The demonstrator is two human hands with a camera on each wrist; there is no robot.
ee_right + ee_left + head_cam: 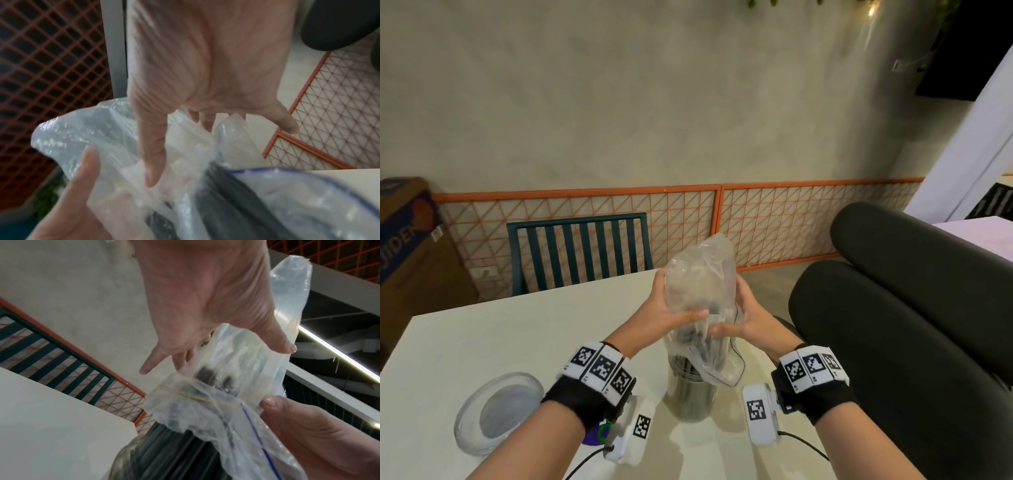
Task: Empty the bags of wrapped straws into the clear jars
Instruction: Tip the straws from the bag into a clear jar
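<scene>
A clear plastic bag stands upside down over a clear jar near the table's front edge. Dark wrapped straws run from the bag's mouth down into the jar. My left hand grips the bag from the left, thumb across its front. My right hand grips it from the right, pinching the plastic near the blue zip line. A yellow rubber band shows through the bag. In the right wrist view my thumb presses into crumpled plastic.
A clear glass lid lies on the white table to the left of the jar. A green slatted chair stands behind the table. Dark cushions fill the right side. A cardboard box is at far left.
</scene>
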